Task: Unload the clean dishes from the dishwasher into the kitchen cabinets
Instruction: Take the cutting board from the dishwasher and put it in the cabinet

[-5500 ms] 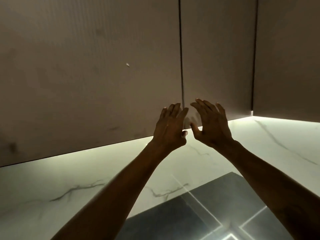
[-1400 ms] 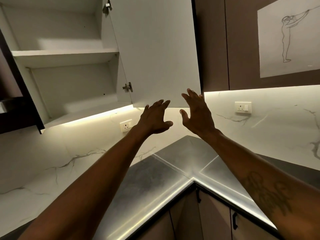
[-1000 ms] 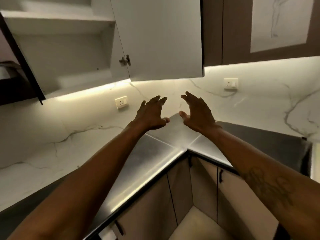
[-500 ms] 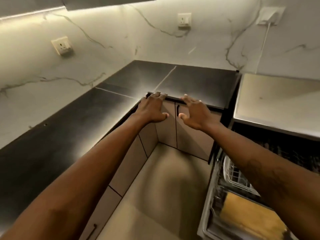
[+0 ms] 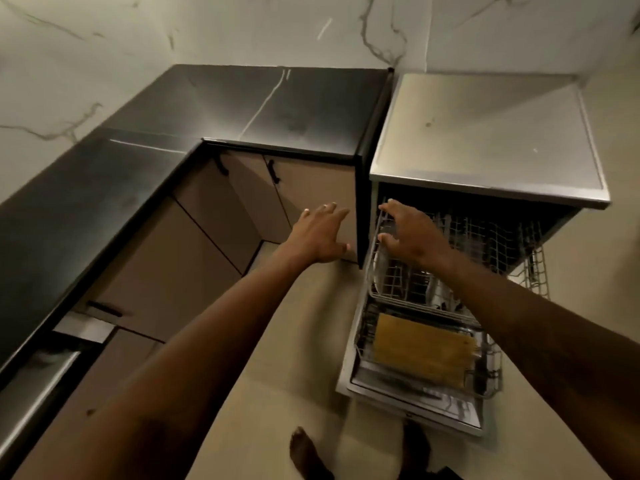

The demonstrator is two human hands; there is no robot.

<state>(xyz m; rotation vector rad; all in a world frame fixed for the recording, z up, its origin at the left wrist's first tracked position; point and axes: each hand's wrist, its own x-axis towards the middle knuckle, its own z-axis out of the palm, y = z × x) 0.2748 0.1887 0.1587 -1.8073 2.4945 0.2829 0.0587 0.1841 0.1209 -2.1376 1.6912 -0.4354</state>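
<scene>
your left hand (image 5: 320, 233), right hand (image 5: 410, 233), grip wide, empty, right over upper rack (image 5: 485, 233), yellow board (image 5: 422, 348) in lower rack (image 5: 491, 375)

I have the dishwasher (image 5: 485, 140) just right of the corner counter (image 5: 104, 202), cabinets (image 5: 311, 188) beneath. Its upper rack (image 5: 491, 244) sits above the lower rack (image 5: 491, 372). My right hand (image 5: 412, 233) is over the upper rack, my left hand (image 5: 320, 237) before the cabinets.

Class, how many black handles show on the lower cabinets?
3: one handle and a second handle near the inner corner; a third handle on the left run. Others may be hidden.
</scene>
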